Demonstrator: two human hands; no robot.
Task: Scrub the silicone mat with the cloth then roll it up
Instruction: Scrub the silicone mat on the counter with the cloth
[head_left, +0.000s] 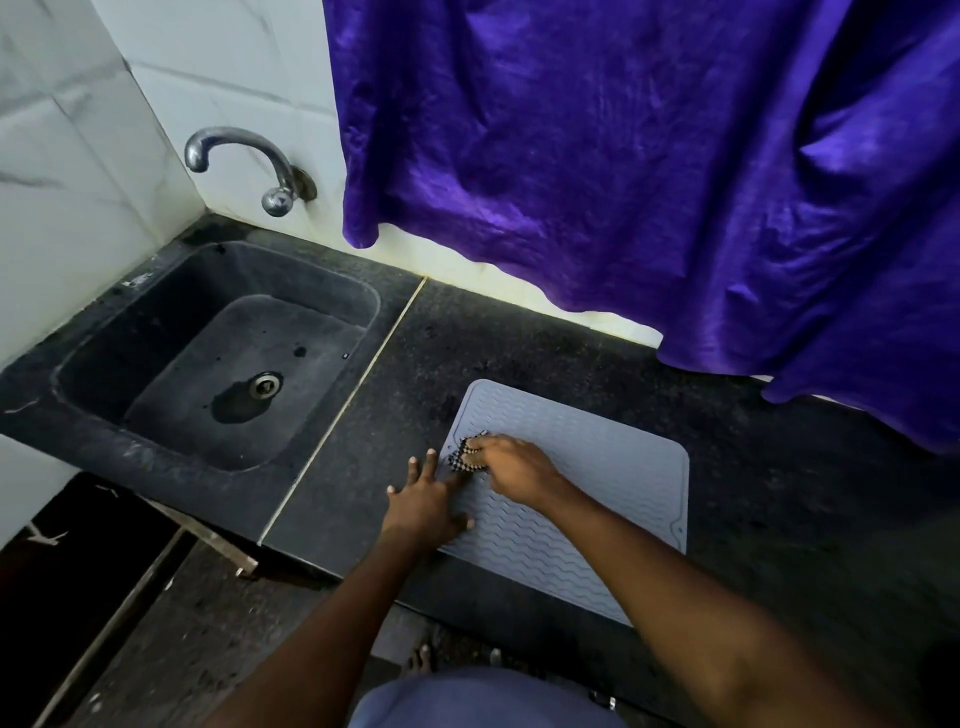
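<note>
Now the silicone mat (587, 499), pale grey-blue with a wavy ridged pattern, lies flat on the dark stone counter (779, 519) in the lower middle of the frame, to the right of the sink. The right hand (511, 467) rests on the left part of the mat, and its fingers are bent and closed around a small checked cloth (467, 456), black and white, which is pressed against the mat near its left edge. The left hand (423, 501) lies flat at the left border of the mat with the fingers spread apart; the thumb touches the mat and the other fingers reach partly onto the counter and partly onto the mat's edge. The two hands are just beside each other. At the left of the frame is the dark sink (104, 364) with a metal drain, and above it a curved tap (234, 156) comes out of the white tiled wall. A purple curtain (649, 182) fills the upper right of the frame and hangs down near the counter.
</note>
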